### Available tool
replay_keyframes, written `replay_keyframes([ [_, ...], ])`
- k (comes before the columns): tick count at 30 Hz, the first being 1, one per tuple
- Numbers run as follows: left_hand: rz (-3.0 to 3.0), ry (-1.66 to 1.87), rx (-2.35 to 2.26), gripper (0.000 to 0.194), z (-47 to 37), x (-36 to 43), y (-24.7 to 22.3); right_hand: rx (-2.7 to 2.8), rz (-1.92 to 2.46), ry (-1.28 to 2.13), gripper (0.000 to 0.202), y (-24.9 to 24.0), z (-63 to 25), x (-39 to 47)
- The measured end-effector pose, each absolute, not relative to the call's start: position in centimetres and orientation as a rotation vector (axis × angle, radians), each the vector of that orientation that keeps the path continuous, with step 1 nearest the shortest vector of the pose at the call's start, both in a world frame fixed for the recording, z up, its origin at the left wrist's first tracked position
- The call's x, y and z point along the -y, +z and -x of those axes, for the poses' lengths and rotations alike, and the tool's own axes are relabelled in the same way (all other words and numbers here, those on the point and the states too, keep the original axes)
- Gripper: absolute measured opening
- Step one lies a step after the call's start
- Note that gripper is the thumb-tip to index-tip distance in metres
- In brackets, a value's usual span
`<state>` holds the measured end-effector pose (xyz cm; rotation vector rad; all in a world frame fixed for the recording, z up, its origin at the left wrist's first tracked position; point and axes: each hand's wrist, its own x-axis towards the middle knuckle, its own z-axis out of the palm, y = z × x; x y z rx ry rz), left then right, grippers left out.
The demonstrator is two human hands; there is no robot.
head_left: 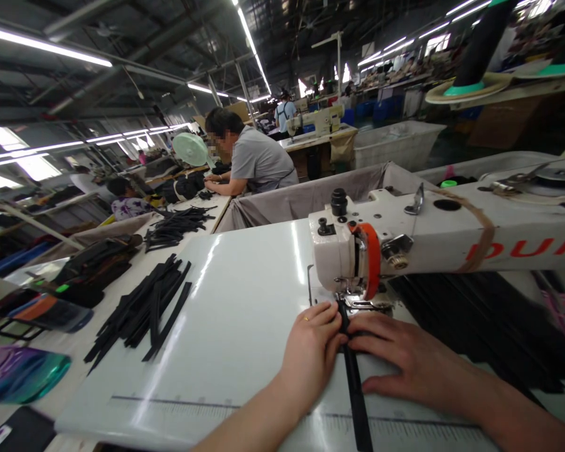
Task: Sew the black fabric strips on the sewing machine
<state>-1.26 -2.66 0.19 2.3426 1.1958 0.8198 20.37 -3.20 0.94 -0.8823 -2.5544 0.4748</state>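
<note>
A long black fabric strip [355, 392] runs from the front edge of the white table [245, 301] up to the needle area of a white sewing machine [428, 220]. Along the strip's left side, my left hand [313, 342] pinches it close to the presser foot [353, 304]. From the right, my right hand [400, 358] has its fingertips pressed to the same strip, thumb lower down beside it. Both hands lie just in front of the machine head, which hides the strip's far end.
Loose black strips [145, 307] lie piled at the left, and more black strips [466, 320] sit under the machine arm. A purple-teal bottle [23, 373] and a dark phone [23, 430] are at the lower left. A co-worker [258, 154] bends over a table ahead.
</note>
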Motion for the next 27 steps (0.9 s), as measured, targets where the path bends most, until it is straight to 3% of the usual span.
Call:
replay_keyframes([
  [12,-2.412,0.772,-1.317,0.019,0.4,3.0,0.2,2.483,0.907,0.554,0.044,1.2,-20.7,3.0],
  [17,-2.428,0.724,-1.343,0.020,0.0,2.9,0.5,2.452,0.895,0.488,0.025,1.5,-20.2,3.1],
  [27,-2.421,0.700,-1.378,0.020,-0.3,3.0,0.8,2.448,0.892,0.360,0.026,1.2,-20.0,3.4],
])
